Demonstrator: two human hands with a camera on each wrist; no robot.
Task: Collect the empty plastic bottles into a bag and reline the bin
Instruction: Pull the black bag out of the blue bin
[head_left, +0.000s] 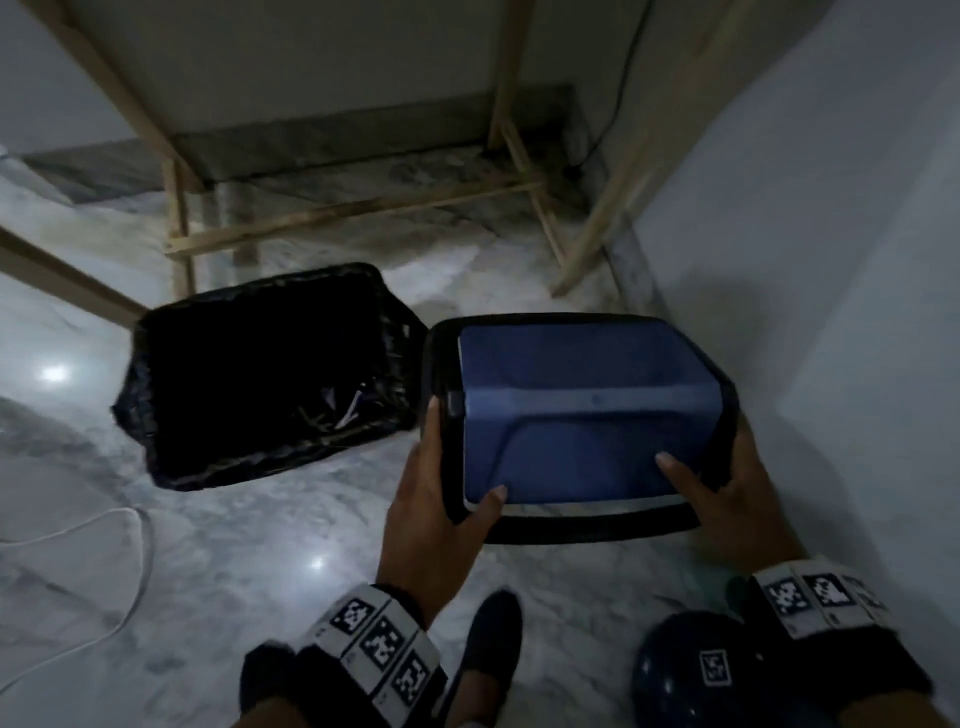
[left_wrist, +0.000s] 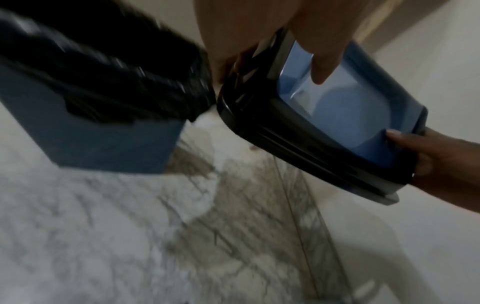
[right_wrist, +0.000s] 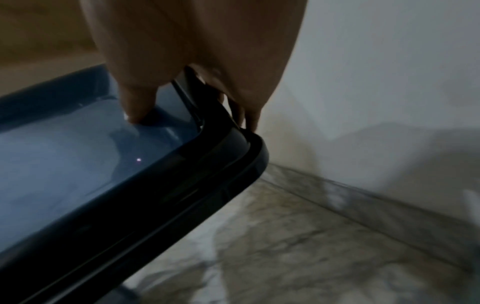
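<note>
Head view: both hands are holding the blue bin lid (head_left: 582, 410), left hand (head_left: 431, 499) and right hand (head_left: 727, 499) wrapped round its black rim. Bin (head_left: 260, 379) with the black liner sits just left of it.

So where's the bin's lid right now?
In the head view the lid is off the bin, held up by both hands just to its right, near the wall.

The grey-veined marble floor (head_left: 249, 561) carries the blue bin (left_wrist: 109, 144) lined with a black bag (head_left: 260, 374), a white cable (head_left: 130, 571) looping at the left, and wooden frame legs (head_left: 179, 228) behind
</note>
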